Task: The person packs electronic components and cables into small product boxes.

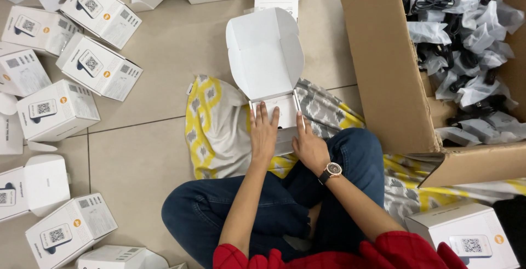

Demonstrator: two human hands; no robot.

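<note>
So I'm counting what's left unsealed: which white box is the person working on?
The open box in front of the knees, lid flipped up, with the left hand and right hand pressing on it. The boxes at left lie closed, untouched.

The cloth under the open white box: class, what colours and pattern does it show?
The cloth is yellow, grey and white in a zigzag-like woven print, seen in the head view.
</note>
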